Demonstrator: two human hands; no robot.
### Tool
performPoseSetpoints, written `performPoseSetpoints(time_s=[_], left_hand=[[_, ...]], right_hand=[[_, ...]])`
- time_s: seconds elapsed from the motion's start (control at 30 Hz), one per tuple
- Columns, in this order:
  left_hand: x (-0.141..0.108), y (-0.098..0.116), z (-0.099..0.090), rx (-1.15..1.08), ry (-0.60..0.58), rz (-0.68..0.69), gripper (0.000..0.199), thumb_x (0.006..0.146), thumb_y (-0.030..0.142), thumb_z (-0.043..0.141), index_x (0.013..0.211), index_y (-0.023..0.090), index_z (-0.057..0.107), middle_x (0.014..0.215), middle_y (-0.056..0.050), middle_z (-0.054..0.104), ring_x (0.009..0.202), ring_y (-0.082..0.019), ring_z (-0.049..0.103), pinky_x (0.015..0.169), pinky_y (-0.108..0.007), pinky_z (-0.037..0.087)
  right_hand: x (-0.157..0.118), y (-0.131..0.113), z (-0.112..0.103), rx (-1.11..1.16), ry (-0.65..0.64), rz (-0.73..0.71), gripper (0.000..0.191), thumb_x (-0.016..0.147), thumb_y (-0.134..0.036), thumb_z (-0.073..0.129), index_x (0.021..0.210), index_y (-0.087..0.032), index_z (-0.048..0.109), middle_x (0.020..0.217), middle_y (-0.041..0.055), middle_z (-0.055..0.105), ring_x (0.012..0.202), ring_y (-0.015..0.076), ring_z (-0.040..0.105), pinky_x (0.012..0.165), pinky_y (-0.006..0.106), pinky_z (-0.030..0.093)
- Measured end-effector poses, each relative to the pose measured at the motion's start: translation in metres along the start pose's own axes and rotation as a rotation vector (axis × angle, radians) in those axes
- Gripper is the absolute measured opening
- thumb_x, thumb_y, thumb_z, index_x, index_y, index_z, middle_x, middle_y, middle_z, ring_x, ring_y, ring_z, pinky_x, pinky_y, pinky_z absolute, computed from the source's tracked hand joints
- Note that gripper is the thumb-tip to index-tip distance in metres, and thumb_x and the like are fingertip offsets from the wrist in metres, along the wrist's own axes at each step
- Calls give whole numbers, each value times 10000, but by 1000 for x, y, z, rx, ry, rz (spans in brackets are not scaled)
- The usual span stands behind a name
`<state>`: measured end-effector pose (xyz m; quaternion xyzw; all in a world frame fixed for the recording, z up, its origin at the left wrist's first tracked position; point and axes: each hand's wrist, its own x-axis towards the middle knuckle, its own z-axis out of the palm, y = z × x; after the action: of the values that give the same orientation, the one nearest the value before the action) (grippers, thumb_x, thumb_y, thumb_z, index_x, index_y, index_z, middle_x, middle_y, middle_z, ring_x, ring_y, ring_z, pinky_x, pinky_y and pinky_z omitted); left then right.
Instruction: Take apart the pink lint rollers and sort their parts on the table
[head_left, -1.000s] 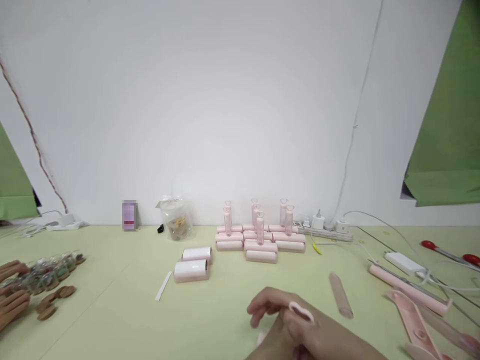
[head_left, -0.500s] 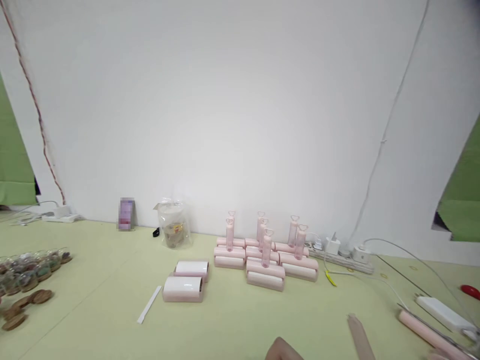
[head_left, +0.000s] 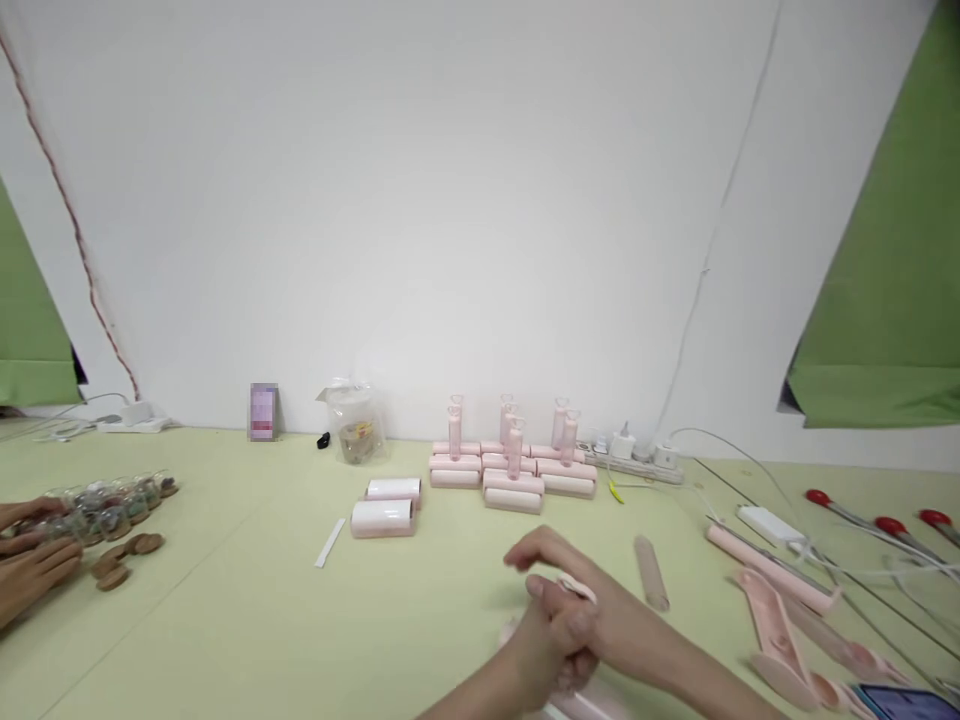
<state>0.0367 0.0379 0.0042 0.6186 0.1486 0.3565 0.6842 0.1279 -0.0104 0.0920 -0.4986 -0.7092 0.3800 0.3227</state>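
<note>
Low in front of me, my left hand (head_left: 544,645) is closed in a fist around the upright handle of a pale pink lint roller (head_left: 589,703), whose body shows partly beneath it. A whitish loop end (head_left: 576,587) sticks out above the fist. My right hand (head_left: 566,560) lies over that end with its palm side against it, fingers stretched to the left. Between the hands most of the handle is hidden. Finished-looking pink lint rollers (head_left: 514,495) with upright handles stand in rows beyond. A clear pinkish tube (head_left: 651,573) rests right of my hands.
Two white-topped rolls (head_left: 382,518) and a white strip (head_left: 330,543) lie to the left. Another person's hands (head_left: 37,565) touch small glass jars near cork discs (head_left: 112,577). Right are pink parts (head_left: 776,640), cables, a power strip (head_left: 637,466) and red-handled tools (head_left: 890,525).
The view has turned right and down. Both my hands have come into view together on a lint roller. Another person's hands now show at the left.
</note>
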Motion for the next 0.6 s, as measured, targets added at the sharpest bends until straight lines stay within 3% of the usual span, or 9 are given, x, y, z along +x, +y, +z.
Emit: performPoseSetpoints(time_s=[0.07,0.13,0.23,0.3,0.37,0.43,0.5,0.6], left_hand=[[1,0,6,39,-50,-4,567,508,735,501,415,214,295,324,74,265,280,-51,241,332,-213,212],[2,6,8,104,-78,21,606,421,772,534,447,195,349,353,61,333,315,-72,336,358,-224,306],[4,27,-3,278,16,130,727,422,834,442,651,149,521,600,-24,538,603,-174,536,604,-309,454],[2,42,-21,451,237,211,733,555,796,375,873,153,528,856,-67,568,861,-219,530,813,-344,414],[-4,52,-49,613,510,233,578,693,650,379,998,166,459,1014,-90,514,1023,-231,455,936,-359,317],[-15,57,-85,767,782,199,518,691,518,473,1048,151,394,1092,-126,444,1121,-267,362,990,-403,223],[-30,57,-122,909,981,135,543,660,440,496,1080,122,364,1154,-167,385,1188,-307,267,1015,-444,137],[-52,54,-166,1086,1134,15,583,615,380,514,1097,82,378,1227,-212,337,1221,-363,204,1009,-480,108]], right_hand=[[-7,0,-4,-78,85,-67,96,785,-340,500,829,-257,519,922,-7,502,725,134,533,620,247,448],[-13,4,-8,-184,163,-166,135,790,-353,514,738,-233,548,916,9,498,844,162,509,730,273,426],[-11,10,-21,-299,215,-220,285,831,-410,438,701,-208,592,810,21,487,756,156,501,645,262,422],[-2,12,-39,-314,270,-195,358,824,-464,420,689,-187,600,742,14,484,651,140,494,561,251,408],[13,14,-64,-293,335,-147,394,809,-503,414,715,-169,601,689,1,480,571,123,489,528,253,405],[32,18,-91,-286,379,-123,397,803,-506,419,761,-155,600,658,-8,483,537,115,490,518,256,405],[52,27,-114,-291,404,-113,374,793,-482,458,715,-141,590,686,-2,506,528,104,493,519,254,410],[78,46,-135,-316,413,-86,275,818,-377,498,732,-129,581,755,-1,556,556,91,516,546,254,438]])
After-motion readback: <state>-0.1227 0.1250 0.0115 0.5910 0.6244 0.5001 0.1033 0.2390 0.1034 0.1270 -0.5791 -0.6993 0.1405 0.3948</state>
